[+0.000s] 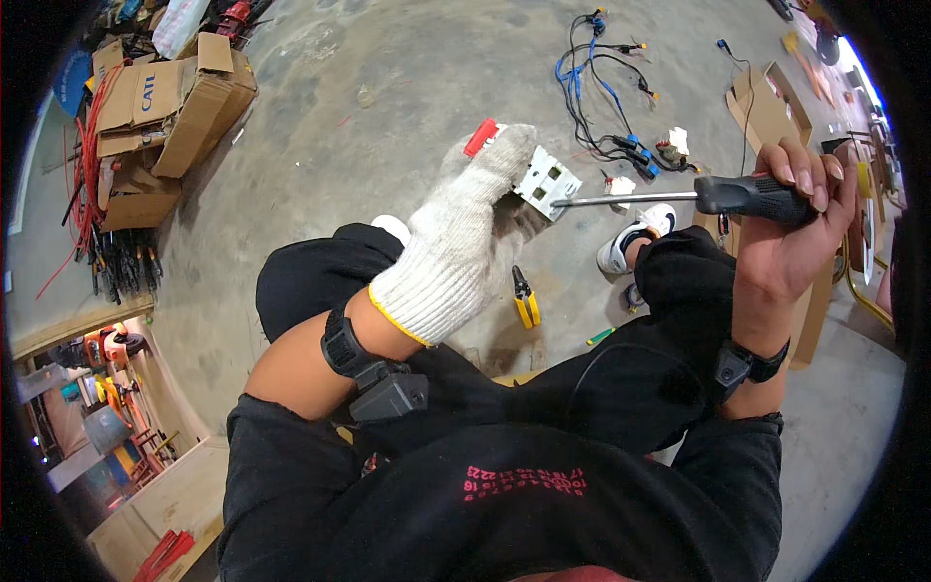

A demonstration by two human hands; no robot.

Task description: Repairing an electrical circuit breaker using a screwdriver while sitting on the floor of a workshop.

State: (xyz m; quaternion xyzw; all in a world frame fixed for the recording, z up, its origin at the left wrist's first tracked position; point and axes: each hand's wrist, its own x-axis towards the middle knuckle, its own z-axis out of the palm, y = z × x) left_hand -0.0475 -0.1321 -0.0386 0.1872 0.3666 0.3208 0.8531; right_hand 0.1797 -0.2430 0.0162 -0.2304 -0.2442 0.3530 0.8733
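Observation:
My left hand (pixel 465 213), in a white knit glove with a yellow hem, grips a white circuit breaker (pixel 550 182). Its red lever (pixel 479 138) shows beside the gloved fingers, and its end with square openings faces right. My bare right hand (pixel 797 199) is wrapped round the black handle of a screwdriver (pixel 640 200). The shaft points left, its tip at the breaker's terminal end; whether it sits inside an opening I cannot tell. Below the glove, wire strippers (pixel 526 299) with yellow handles lie on the floor between my legs.
Black and blue cables (pixel 621 126) with connectors lie on the concrete floor (pixel 388 58) ahead. Small white electrical parts (pixel 619 187) rest near my shoe (pixel 635 238). Torn cardboard boxes (pixel 165 112) and red wires (pixel 89 155) stand at left; another open carton (pixel 773 107) is at right.

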